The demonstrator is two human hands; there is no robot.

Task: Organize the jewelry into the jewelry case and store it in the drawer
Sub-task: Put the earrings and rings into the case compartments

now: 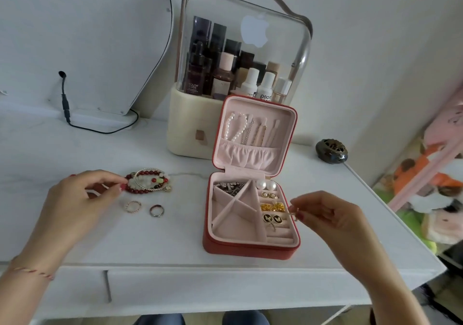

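My right hand (323, 214) is pinching a tiny gold earring (295, 215) over the open red, pink-lined jewelry case (250, 248); my left hand (82, 197) is pinching the red-and-white beaded bracelets (149, 180). Roughly halfway: two metal rings (144, 208) waiting, white drawer (225, 287) closed.

The jewelry case (251, 214) is set open on the table (175, 244), right of centre, its lid stood upright at the back. Necklaces (246, 129) are hung inside the lid. In the base, earrings (271, 205) are lined up in the right-hand slots, and a chain (229, 187) is tucked into the rear-left compartment. Left of the case, bracelets (149, 180) are piled together, with two rings (144, 208) laid just in front of them. Behind the case, a cosmetics organiser (190, 124) is placed; a small pot (331, 150) is found to the right. A drawer (225, 287) is seen below the table's front edge.
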